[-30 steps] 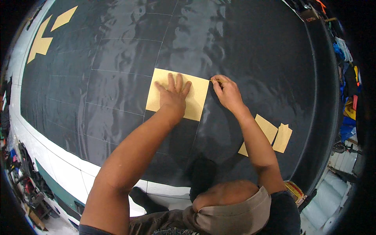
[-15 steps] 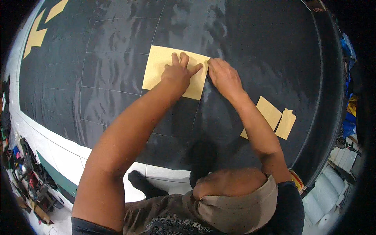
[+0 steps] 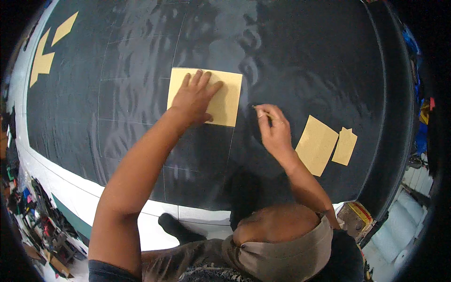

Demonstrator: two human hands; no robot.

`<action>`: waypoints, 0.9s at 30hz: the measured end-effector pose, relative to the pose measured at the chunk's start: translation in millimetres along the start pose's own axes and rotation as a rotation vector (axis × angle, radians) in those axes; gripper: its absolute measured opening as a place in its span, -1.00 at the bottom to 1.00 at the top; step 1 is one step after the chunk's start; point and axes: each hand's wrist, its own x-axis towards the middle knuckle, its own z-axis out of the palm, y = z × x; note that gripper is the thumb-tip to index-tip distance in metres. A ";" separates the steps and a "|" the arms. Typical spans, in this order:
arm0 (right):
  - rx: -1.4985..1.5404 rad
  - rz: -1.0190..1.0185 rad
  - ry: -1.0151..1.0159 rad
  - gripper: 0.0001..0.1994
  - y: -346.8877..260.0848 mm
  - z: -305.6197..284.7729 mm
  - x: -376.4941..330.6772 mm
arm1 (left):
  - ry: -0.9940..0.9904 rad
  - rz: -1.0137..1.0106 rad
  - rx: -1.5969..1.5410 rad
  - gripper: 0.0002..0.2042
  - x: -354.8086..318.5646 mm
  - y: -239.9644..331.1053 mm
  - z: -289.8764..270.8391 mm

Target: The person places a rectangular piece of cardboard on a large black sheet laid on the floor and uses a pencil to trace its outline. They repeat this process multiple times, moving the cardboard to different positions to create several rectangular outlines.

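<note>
My left hand [image 3: 193,96] lies with fingers spread on a yellow rectangular card template [image 3: 228,101], pressing it flat on a large sheet of black material [image 3: 310,61]. Thin pale lines are drawn on this sheet, some continuing from the template's edges. Just right of the template, apart from it, my right hand [image 3: 276,129] pinches a thin pencil [image 3: 268,114]; its tip points left and most of its length is hidden in the fingers.
Right of my right hand lie a larger yellow card piece [image 3: 317,145] and a smaller one [image 3: 345,146]. More yellow pieces [image 3: 43,63] rest at the far left. A thick black roll [image 3: 392,117] borders the right side. Assorted clutter [image 3: 42,211] sits at the lower left, beyond white floor tiles.
My right hand has moved from the template's upper right corner down and away from its edge. My left hand has shifted left on the template, its fingers spreading flatter.
</note>
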 end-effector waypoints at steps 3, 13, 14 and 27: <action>0.116 0.055 0.065 -0.77 23.4 -1.1 7.1 | 0.158 -0.167 -0.050 -0.06 -5.0 -15.9 8.8; -0.331 -0.457 -0.083 -0.73 29.7 47.9 52.8 | 0.317 -0.828 -0.626 -0.47 65.0 -2.3 1.1; -0.419 -0.475 -0.055 -0.72 31.2 52.8 67.9 | 0.356 -0.840 -0.646 -0.48 67.1 -0.8 5.5; -0.346 -0.393 0.053 -0.76 71.3 26.4 149.5 | 0.726 -0.596 -0.359 -0.56 68.9 1.4 52.2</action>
